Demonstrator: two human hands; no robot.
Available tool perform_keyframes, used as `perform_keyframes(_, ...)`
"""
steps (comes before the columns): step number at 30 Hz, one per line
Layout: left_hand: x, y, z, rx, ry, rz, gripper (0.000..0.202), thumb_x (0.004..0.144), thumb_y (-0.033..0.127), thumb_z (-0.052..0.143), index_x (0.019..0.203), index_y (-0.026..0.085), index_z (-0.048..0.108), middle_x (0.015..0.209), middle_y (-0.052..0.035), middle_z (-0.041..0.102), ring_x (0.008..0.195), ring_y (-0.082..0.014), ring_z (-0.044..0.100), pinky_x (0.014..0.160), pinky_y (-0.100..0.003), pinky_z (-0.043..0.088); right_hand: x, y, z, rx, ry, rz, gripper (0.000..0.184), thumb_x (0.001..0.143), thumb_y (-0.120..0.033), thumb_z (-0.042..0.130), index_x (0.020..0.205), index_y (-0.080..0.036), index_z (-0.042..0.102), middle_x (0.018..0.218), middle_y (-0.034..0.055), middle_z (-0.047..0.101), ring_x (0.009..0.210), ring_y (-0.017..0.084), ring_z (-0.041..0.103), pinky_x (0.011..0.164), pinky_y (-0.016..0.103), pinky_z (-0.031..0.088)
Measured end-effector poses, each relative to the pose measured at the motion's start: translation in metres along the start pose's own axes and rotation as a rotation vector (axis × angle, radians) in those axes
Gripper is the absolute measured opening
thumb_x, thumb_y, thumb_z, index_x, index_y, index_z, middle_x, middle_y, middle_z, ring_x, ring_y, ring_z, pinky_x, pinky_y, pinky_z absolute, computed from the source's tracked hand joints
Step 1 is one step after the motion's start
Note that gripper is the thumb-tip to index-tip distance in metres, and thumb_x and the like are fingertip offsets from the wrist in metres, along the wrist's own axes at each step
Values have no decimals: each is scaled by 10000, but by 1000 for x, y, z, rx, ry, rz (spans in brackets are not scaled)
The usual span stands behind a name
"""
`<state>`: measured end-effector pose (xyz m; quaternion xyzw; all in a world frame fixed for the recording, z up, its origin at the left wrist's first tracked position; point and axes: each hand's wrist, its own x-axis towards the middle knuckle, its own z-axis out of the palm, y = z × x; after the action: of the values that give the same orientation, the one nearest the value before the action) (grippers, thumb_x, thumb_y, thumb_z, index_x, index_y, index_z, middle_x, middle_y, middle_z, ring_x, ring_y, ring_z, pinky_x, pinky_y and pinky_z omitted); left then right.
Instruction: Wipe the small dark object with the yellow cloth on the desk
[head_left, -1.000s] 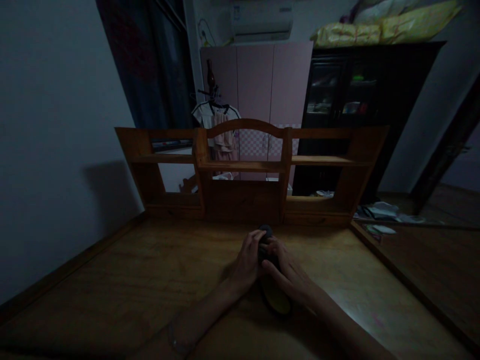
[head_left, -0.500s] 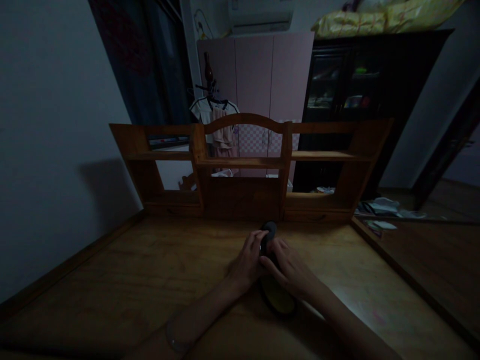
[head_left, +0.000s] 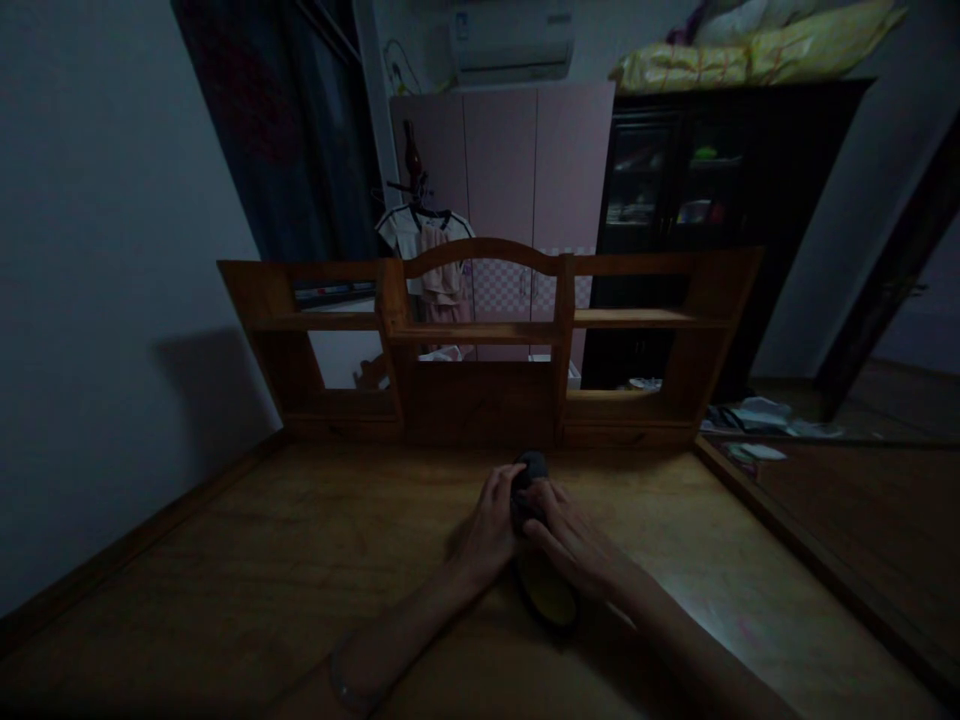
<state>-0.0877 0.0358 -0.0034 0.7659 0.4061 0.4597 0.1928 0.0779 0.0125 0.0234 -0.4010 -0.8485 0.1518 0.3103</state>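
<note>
On the wooden desk (head_left: pixel 300 560) lies a dark shoe-like thing (head_left: pixel 534 480) with a yellowish inside showing near my wrists (head_left: pixel 546 592). My left hand (head_left: pixel 491 525) grips its left side with curled fingers. From the right, my right hand (head_left: pixel 574 540) closes over the same dark front part. The room is dim, so what my fingertips do on it is hard to make out.
A wooden shelf unit (head_left: pixel 487 330) stands along the back of the desk. Behind it are a pink wardrobe (head_left: pixel 525 170), clothes on a hanger (head_left: pixel 431 255) and a dark cabinet (head_left: pixel 697 180). A wall (head_left: pixel 97 250) borders the left; papers (head_left: pixel 757 415) lie at right.
Both hands keep hold of the dark thing in nearly the same spot. Only the view has shifted slightly.
</note>
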Motion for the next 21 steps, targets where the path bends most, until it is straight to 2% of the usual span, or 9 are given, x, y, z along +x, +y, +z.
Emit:
perform_keyframes(5, 1, -1, -1, -12, -8, -6, 694, 730, 130, 655, 1335, 261, 340, 1329, -73, 404, 1225, -223, 439, 1055, -425, 373, -4, 3, 5, 198, -11, 83, 432, 952, -451, 388, 1326, -240, 340, 1325, 97, 476, 1240, 214, 456, 1033, 400, 394)
perform_keyframes(8, 0, -1, -1, -9, -18, -9, 733, 708, 119, 676, 1337, 275, 333, 1323, -61, 409, 1223, -223, 441, 1048, -423, 382, -2, 0, 1, 335, -8, 118, 413, 951, -458, 388, 1296, -236, 347, 1264, 84, 536, 1195, 204, 503, 1017, 390, 414)
perform_keyframes(11, 0, -1, 0, -3, -22, -10, 803, 656, 125, 726, 1336, 279, 329, 1320, -55, 408, 1217, -229, 441, 1045, -424, 385, 0, -2, -6, 376, -3, 117, 337, 956, -459, 372, 1217, -247, 401, 1179, 55, 580, 1107, 192, 558, 969, 366, 449)
perform_keyframes(15, -1, -3, 3, 9, -53, 13, 857, 612, 148, 769, 1338, 269, 331, 1333, -65, 399, 1229, -242, 424, 1045, -424, 383, 1, -1, -7, 205, 1, 102, 344, 953, -469, 371, 1205, -239, 411, 1163, 74, 577, 1095, 214, 552, 947, 366, 449)
perform_keyframes(21, -3, -11, 3, 10, -99, 60, 686, 774, 276, 649, 1370, 243, 311, 1366, -107, 378, 1258, -259, 400, 1051, -440, 367, 7, -5, -4, -197, -5, -92, 312, 932, -427, 448, 1145, -204, 492, 1096, 103, 586, 1045, 265, 529, 935, 429, 424)
